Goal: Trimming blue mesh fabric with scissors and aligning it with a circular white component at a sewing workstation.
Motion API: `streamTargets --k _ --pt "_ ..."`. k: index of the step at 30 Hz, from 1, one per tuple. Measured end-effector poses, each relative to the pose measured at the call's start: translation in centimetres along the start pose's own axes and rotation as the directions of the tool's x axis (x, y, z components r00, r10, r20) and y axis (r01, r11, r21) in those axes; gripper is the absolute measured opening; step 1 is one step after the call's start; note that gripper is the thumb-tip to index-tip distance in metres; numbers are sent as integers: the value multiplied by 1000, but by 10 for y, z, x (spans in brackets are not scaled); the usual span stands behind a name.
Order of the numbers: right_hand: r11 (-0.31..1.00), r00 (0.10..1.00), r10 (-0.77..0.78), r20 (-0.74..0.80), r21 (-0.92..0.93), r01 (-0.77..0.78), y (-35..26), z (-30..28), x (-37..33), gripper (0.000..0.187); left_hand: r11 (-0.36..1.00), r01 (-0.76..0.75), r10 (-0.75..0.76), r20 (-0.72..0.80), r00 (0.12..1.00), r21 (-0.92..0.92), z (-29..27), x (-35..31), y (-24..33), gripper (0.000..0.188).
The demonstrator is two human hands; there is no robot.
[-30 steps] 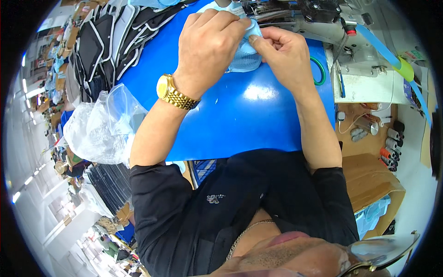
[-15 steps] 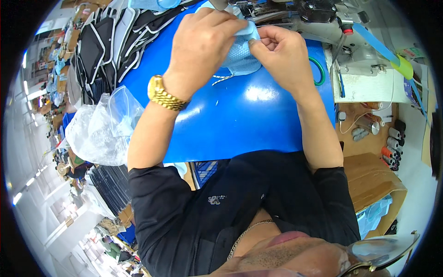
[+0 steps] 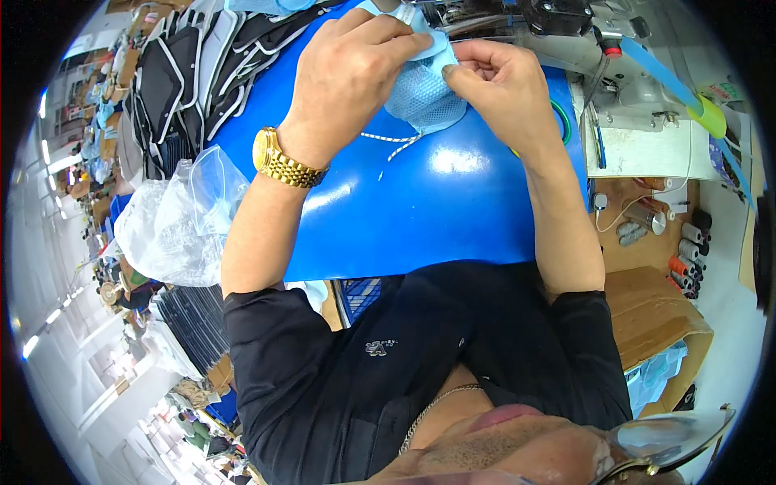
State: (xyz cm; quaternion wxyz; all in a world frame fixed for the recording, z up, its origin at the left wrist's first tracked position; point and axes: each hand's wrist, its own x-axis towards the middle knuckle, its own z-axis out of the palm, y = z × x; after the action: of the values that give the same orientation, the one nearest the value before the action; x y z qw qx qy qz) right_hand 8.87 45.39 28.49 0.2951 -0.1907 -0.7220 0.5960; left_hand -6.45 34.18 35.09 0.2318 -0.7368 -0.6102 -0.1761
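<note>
Head view, only one available. Pale-blue mesh fabric piece with smooth blue edging (image 3: 422, 95) at far side of glossy blue table (image 3: 404, 218), hanging between both hands, just in front of dark metal machine parts (image 3: 558, 16).

Left hand (image 3: 347, 73): grip closed, thumb pressing smooth edging against curled fingers; fingertips hidden, exact finger contact can't be told. Right hand (image 3: 503, 85): grip pinching opposite side of edging between thumb and forefinger, remaining fingers tucked in.

Thin white cord with dark flecks (image 3: 402, 146) trailing from mesh below left grip, loose over table.

Handling, by judgement: very light, limp, no stiffness of its own. Likely to sag and fold between grips; mesh probably easy to snag or stretch. Best held by edging, both sides, light tension, pinch rather than fist. Keep cord clear of fingers.

Around: black fabric panels with pale piping (image 3: 186, 81) piled at left, crumpled clear plastic bag (image 3: 170, 234) beside left forearm, green ring (image 3: 563, 117) partly hidden behind right wrist.
</note>
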Motion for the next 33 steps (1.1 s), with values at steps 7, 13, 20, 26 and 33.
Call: streamTargets --k 7,13,20,26,33 --pt "999 1000 18 1 -33 -18 1 -2 -1 23 983 -138 108 -225 968 -124 21 -9 -8 19" --pt "1000 999 -11 -47 18 12 1 3 0 22 998 13 -15 24 1000 65 5 -7 5 23" --pt "999 995 2 -102 -47 -7 1 1 4 21 999 12 -6 -114 993 45 13 -14 13 25" --pt "999 996 43 -82 -13 -44 -3 2 2 22 939 195 -218 53 975 282 -2 -22 25 15" --pt "974 992 122 -41 -184 -128 -1 1 2 26 995 30 -39 88 995 95 -19 -24 38 8"
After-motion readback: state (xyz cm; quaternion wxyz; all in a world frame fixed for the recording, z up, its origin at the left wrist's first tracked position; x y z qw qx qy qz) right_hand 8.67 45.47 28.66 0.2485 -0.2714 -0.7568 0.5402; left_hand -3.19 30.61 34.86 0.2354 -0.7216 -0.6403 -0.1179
